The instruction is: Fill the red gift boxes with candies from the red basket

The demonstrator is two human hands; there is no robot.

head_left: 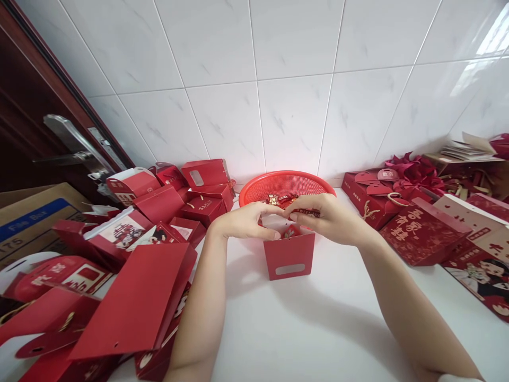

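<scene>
A small red cardboard gift box point(289, 255) stands upright on the white table, its top open and an oval window in its front. Some red wrapped item point(291, 231) shows inside. My left hand point(254, 220) is bent over the box's left rim, its thumb inside the front edge. Across the opening, my right hand point(324, 216) pinches a dark red lettered piece at the back of the box, which looks like its flap. The fingertips of both hands nearly meet there. Right behind stands a red plastic basket point(286, 180) with shiny red-and-gold wrapped pieces in it.
Many red gift boxes point(135, 297) are heaped on the left. More boxes point(427, 231) line the right side, with dark pink ribbon point(413, 172) and a stack of cards point(471, 147) behind. A brown carton point(43, 217) and a door handle point(75, 143) are at far left.
</scene>
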